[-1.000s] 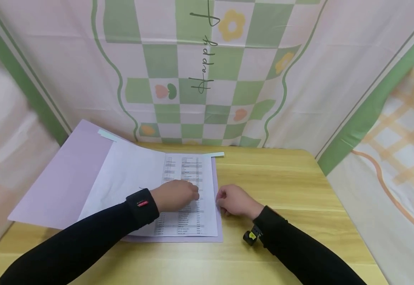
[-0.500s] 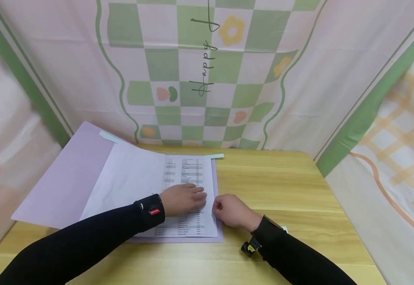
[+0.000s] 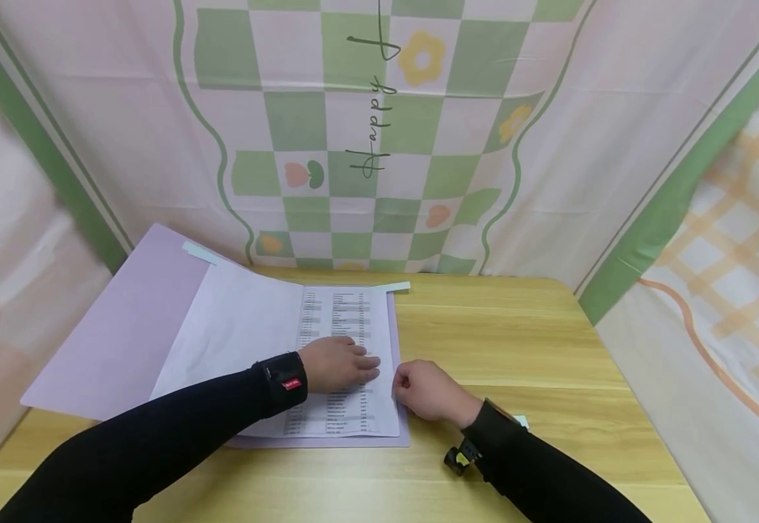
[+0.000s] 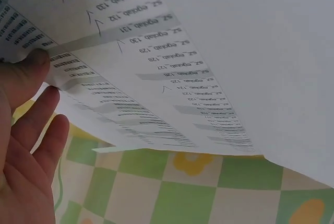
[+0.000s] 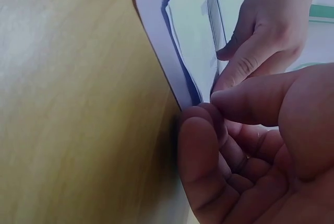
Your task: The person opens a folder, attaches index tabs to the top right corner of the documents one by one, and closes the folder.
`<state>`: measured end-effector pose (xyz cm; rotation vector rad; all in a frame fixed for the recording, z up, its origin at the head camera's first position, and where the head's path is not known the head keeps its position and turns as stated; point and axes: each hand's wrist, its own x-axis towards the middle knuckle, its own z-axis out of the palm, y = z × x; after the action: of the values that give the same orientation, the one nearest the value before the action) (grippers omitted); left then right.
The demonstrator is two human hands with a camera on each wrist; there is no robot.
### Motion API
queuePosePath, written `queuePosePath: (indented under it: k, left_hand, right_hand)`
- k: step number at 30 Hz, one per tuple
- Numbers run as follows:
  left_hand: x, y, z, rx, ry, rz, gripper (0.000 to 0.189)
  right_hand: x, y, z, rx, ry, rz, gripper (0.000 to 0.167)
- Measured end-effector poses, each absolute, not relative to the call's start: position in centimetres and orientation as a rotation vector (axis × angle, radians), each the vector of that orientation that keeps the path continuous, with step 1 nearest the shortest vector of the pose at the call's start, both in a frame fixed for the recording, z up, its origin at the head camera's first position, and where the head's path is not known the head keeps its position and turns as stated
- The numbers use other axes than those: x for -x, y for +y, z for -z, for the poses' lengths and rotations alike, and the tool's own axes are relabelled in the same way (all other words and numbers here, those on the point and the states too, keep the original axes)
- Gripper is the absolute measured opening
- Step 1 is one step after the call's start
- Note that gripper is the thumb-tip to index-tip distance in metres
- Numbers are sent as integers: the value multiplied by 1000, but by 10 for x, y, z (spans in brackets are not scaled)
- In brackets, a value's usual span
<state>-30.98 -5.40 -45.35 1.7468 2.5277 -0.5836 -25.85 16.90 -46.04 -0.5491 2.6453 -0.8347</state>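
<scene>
A light purple folder (image 3: 111, 327) lies spread out at the left of the table, with its cover raised at the far left. Inside are white sheets, one blank page (image 3: 235, 319) turned to the left and a printed page (image 3: 346, 418) with columns of small text on the right. My left hand (image 3: 338, 365) rests on the printed page, fingers extended. At the right edge of the paper, my right hand (image 3: 433, 392) pinches the sheets between thumb and curled forefinger, as the right wrist view shows (image 5: 250, 145). Check marks show on the page (image 4: 120, 46) in the left wrist view.
Pale green strips stick out at the top of the papers (image 3: 394, 288) and by the cover (image 3: 200, 252). A small pale piece (image 3: 521, 421) shows behind the right sleeve. Wooden table (image 3: 503, 327) extends to the right; a patterned cloth (image 3: 379, 131) hangs behind.
My left hand has spread from loosely curled fingers to extended ones on the printed page. My right hand has moved slightly down along the paper's right edge.
</scene>
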Motion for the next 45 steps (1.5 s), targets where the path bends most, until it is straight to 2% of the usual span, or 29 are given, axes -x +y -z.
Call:
queuePosePath:
  k: [5, 10, 15, 22, 29, 33, 40, 45]
  left_hand:
    - [311, -54, 455, -1774, 2510, 550, 52]
    - [310, -56, 454, -1852, 2503, 582, 50]
    - [310, -58, 454, -1908, 2510, 671, 47]
    - [311, -62, 455, -1908, 2566, 685, 46]
    - [312, -55, 462, -1829, 2725, 552, 63]
    - [314, -48, 462, -1847, 2714, 436, 64]
    - [321, -43, 458, -1901, 2726, 343, 58]
    - [324, -44, 459, -1951, 2710, 366, 33]
  right_hand:
    - [260, 169, 462, 518, 2665, 825, 17]
    - [267, 167, 464, 409, 2714, 817, 6]
    - [276, 165, 463, 284, 2612, 984, 18]
    - [278, 159, 460, 138, 2442, 1274, 12]
    - [277, 156, 463, 269, 2478, 1212, 16]
    - [279, 161, 463, 275, 2479, 1197, 13]
    - [283, 164, 462, 326, 2554, 1098, 11]
    - [284, 158, 466, 523, 2820, 822, 4]
